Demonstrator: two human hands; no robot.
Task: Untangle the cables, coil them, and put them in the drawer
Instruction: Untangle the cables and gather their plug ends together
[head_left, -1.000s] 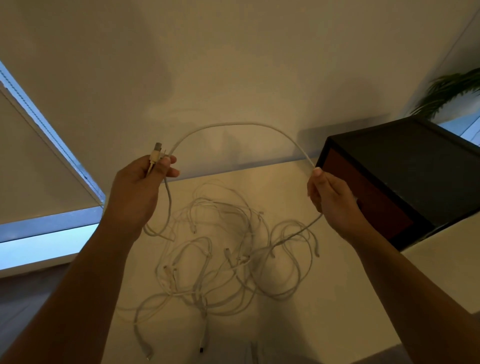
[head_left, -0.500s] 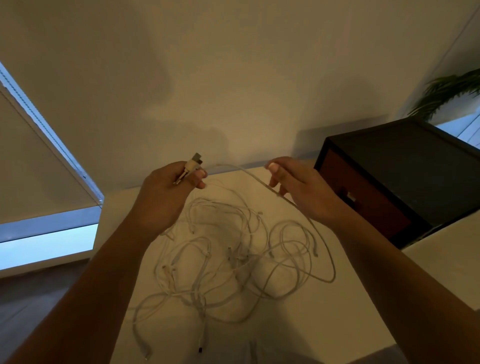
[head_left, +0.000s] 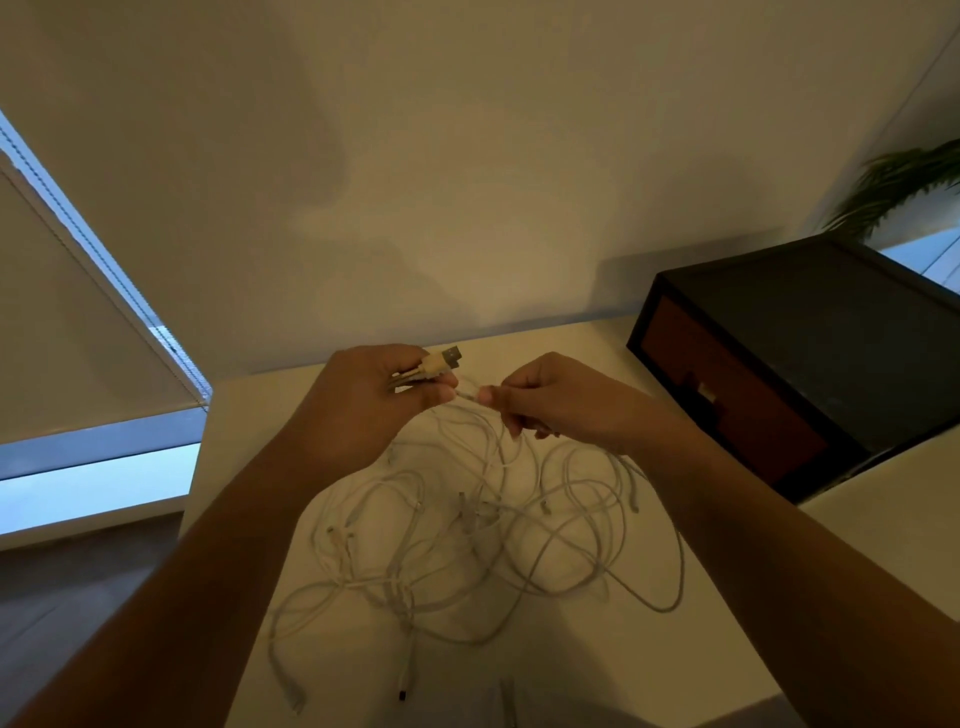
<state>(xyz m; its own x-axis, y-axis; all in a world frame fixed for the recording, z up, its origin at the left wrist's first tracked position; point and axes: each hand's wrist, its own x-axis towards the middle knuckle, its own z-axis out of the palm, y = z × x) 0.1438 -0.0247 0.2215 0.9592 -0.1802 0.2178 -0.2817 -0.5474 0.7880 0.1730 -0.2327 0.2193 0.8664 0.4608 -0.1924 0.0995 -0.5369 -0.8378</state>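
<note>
Right hand (head_left: 563, 402) nearer left hand (head_left: 363, 402); both pinch cable (head_left: 467, 394)

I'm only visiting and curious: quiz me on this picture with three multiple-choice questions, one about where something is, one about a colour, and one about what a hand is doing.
1. Where does the dark drawer box stand?
A) On the floor
B) On the table, right of the tangled cables
C) Left, by the window

2. What colour are the cables?
A) White
B) Black
C) Red

3. What is the left hand doing?
A) Lying flat on the table
B) Hanging empty
C) Gripping a cable's USB plug

Answers:
1 B: the box sits on the tabletop to the right of the pile.
2 A: every strand looks white.
3 C: its fingers curl round the plug end, raised above the pile.
</note>
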